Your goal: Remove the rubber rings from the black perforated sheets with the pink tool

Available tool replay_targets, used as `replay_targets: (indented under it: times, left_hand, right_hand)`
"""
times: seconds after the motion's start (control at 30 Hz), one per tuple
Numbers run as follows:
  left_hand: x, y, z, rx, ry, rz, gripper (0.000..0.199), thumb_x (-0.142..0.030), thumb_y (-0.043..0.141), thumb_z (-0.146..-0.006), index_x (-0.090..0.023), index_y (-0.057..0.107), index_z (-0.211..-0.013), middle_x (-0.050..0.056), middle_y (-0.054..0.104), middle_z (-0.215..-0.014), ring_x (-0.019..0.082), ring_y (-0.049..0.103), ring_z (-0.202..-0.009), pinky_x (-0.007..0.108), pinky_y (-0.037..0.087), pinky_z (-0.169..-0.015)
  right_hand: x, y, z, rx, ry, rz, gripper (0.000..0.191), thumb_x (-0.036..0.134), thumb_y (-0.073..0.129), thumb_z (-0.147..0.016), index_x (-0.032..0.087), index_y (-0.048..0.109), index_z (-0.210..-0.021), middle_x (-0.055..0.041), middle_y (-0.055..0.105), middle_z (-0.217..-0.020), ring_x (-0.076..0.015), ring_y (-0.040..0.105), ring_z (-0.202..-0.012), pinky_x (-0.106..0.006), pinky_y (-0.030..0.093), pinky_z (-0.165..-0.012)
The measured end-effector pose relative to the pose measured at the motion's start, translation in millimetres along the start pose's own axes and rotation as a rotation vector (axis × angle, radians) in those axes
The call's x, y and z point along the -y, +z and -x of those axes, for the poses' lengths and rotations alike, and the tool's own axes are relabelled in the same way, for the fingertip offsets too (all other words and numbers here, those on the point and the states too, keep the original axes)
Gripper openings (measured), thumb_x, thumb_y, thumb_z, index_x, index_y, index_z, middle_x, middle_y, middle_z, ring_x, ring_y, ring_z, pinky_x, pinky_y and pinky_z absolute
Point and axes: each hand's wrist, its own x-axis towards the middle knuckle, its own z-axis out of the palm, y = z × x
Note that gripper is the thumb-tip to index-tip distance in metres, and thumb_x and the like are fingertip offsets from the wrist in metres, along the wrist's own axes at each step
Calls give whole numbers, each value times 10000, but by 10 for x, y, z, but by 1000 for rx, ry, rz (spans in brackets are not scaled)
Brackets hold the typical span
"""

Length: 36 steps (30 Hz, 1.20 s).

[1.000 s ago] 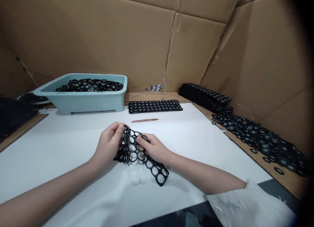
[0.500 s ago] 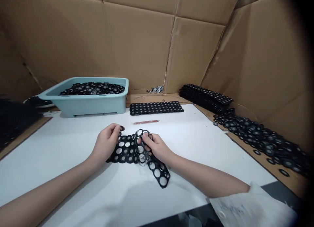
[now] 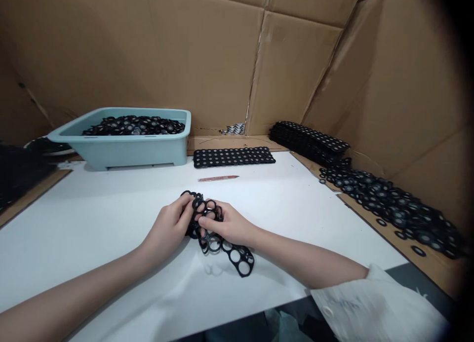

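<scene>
Between my hands is a black rubber sheet (image 3: 244, 268) punched with round holes, bunched up above the white tabletop. My left hand (image 3: 172, 221) grips its left part, thumb and fingers closed on the folded edge. My right hand (image 3: 225, 223) is closed around the right part, its thumb pressing on the perforated webbing. A strip with large open holes hangs down below my right hand. The fingertips of both hands are partly covered by the folds.
A light blue basin (image 3: 140, 152) full of black rings stands at the back left. Behind my hands lie a flat perforated sheet (image 3: 234, 157) and a red pencil-like stick (image 3: 218, 178). To the right are stacked sheets (image 3: 307, 139) and a ring pile (image 3: 392, 204). Cardboard walls (image 3: 207, 60) surround the table.
My left hand has moved right toward my right hand. The sheet that lay stretched between them is now folded and bunched together. The view has tilted slightly downward.
</scene>
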Motion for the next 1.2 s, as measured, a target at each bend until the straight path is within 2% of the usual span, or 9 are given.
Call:
replay_targets:
  times: [0.2, 0.47, 0.57, 0.7, 0.87, 1.07, 1.2]
  left_hand:
    - [4, 18, 29, 45, -66, 198, 267, -414, 337, -855, -203, 439, -727, -30, 473, -586, 126, 431, -544, 226, 332, -509]
    - [-70, 16, 101, 28, -52, 254, 285, -412, 318, -871, -205, 390, -688, -45, 460, -540, 116, 447, -524, 231, 351, -523]
    - [-78, 11, 132, 76, -27, 331, 272, -416, 292, -875, -212, 388, -722, -49, 491, -520, 129, 496, -519, 240, 386, -528]
    - [-71, 20, 135, 122, -32, 385, 219, -397, 359, -858, -215, 375, -737, -58, 520, -504, 140, 540, -517, 244, 412, -517]
    - [-84, 28, 119, 172, -70, 481, 242, -404, 353, -859, -210, 374, -716, -52, 540, -548, 138, 556, -504, 251, 433, -506]
    - [-95, 11, 159, 74, 18, 177, 256, -369, 323, -877, -202, 412, -705, -47, 519, -599, 108, 488, -551, 225, 368, -536]
    - [-66, 13, 154, 85, 42, 79, 270, -362, 298, -884, -200, 406, -697, -42, 502, -617, 112, 452, -557, 236, 342, -542]
  right_hand:
    - [-18, -9, 0, 43, 4, -70, 89, 239, 478, -820, 182, 459, -885, 18, 559, -657, -106, 545, -664, -249, 439, -669]
    - [31, 6, 4, 71, 72, -107, 79, 241, 463, -830, 169, 484, -853, 17, 561, -662, -67, 449, -538, -200, 369, -535]
    - [34, 13, 8, 96, 68, -77, 118, 273, 473, -825, 157, 494, -839, 11, 559, -665, -72, 441, -545, -214, 376, -547]
    - [45, 6, 14, 132, 52, -59, 148, 296, 488, -819, 148, 502, -830, 6, 565, -666, -74, 438, -550, -219, 379, -555]
    - [40, -26, 24, 166, 62, -159, 182, 326, 519, -797, 145, 504, -803, 4, 586, -651, -74, 484, -547, -214, 400, -566]
    - [-4, -36, 35, 158, 83, -235, 330, 437, 536, -770, 142, 460, -643, 36, 495, -554, -85, 543, -501, -218, 435, -543]
    - [-3, -17, 26, 113, 100, -169, 375, 453, 550, -753, 144, 427, -581, 52, 430, -528, -73, 520, -447, -196, 407, -469]
